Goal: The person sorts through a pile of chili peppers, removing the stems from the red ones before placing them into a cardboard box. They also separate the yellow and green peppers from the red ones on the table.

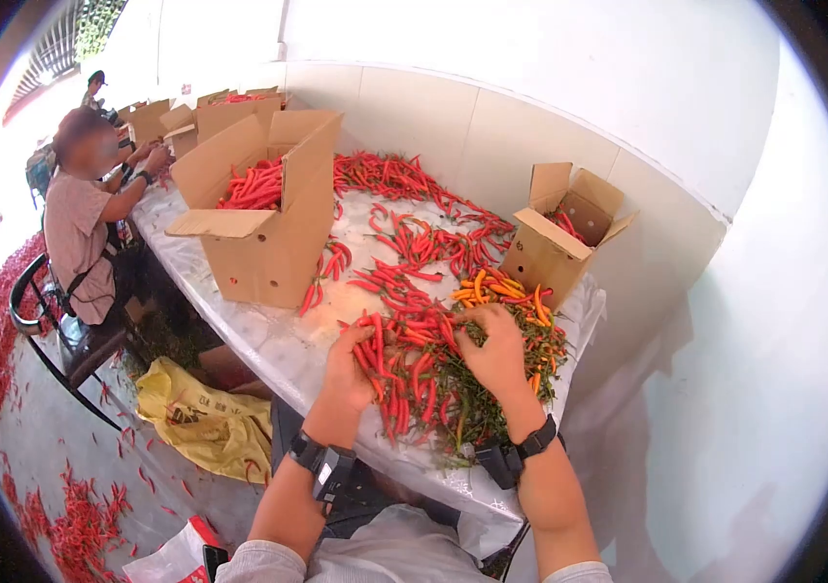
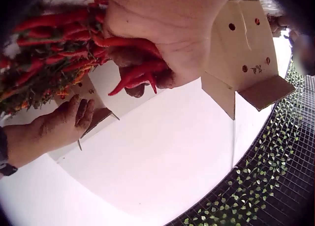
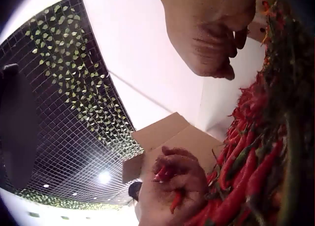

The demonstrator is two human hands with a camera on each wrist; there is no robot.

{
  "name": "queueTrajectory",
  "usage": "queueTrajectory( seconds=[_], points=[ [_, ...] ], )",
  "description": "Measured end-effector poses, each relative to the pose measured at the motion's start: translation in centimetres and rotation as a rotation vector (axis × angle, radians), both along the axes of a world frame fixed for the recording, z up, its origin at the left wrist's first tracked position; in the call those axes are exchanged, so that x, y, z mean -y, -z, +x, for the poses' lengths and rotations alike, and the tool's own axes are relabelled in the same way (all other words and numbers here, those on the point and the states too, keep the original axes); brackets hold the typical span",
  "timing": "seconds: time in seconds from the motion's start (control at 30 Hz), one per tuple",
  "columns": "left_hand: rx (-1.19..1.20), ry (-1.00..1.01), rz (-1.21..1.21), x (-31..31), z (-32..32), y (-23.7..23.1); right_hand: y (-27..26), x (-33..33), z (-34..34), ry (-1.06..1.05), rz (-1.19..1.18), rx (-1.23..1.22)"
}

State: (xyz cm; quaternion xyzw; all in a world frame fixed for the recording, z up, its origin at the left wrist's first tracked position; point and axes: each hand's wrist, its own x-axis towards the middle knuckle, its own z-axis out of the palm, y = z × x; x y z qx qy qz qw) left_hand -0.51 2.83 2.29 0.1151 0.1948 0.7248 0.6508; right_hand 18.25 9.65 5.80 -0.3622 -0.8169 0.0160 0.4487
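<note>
My left hand [image 1: 346, 374] grips several red chili peppers at the left side of the pile. In the left wrist view, red chilies [image 2: 140, 73] poke out between the curled fingers and thumb of that hand [image 2: 162, 34]. Over the right part of the pile is my right hand [image 1: 493, 355], its fingers loosely bent and its fingertips close over the chilies. No pepper shows in that hand [image 3: 211, 39] in the right wrist view. The heap of chilies [image 1: 414, 394] between and below both hands is mostly red, with orange peppers [image 1: 491, 284] and green stems [image 1: 482, 408] on the right.
A large cardboard box [image 1: 249, 257] of red chilies stands at left on the covered table [image 1: 268, 335]; a smaller box [image 1: 542, 255] is at the back right, by the wall. Another person [image 1: 84, 214] sits at left. A yellow sack [image 1: 205, 423] and loose chilies [image 1: 79, 525] lie on the floor.
</note>
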Motion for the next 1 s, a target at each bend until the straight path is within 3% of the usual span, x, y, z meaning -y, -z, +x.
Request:
queueTrajectory(
  seconds=[0.1,0.2,0.3,0.5,0.6,0.8,1.0],
  points=[
    [0.031,-0.004,0.010,-0.1,-0.1,0.1,0.2,0.2,-0.6,-0.247,-0.087,0.162],
    [0.048,0.071,0.102,-0.5,-0.9,1.7,1.3,0.3,-0.8,-0.205,-0.060,0.320],
    [-0.012,0.077,0.100,-0.2,-0.6,1.1,1.1,0.0,-0.6,-0.228,-0.146,0.343],
    [-0.045,0.076,0.114,-0.3,-0.5,1.1,1.0,0.2,-0.7,-0.230,-0.010,0.342],
    [-0.042,0.094,0.136,-0.2,-0.4,1.1,1.2,-0.2,-0.5,-0.278,-0.057,0.377],
    [-0.055,0.044,0.105,0.0,-0.1,0.7,0.9,0.4,-0.9,-0.250,-0.189,0.260],
    [-0.261,0.050,0.142,-0.3,0.1,1.0,-0.2,1.0,-1.1,-0.380,-0.470,-0.245]
  ],
)
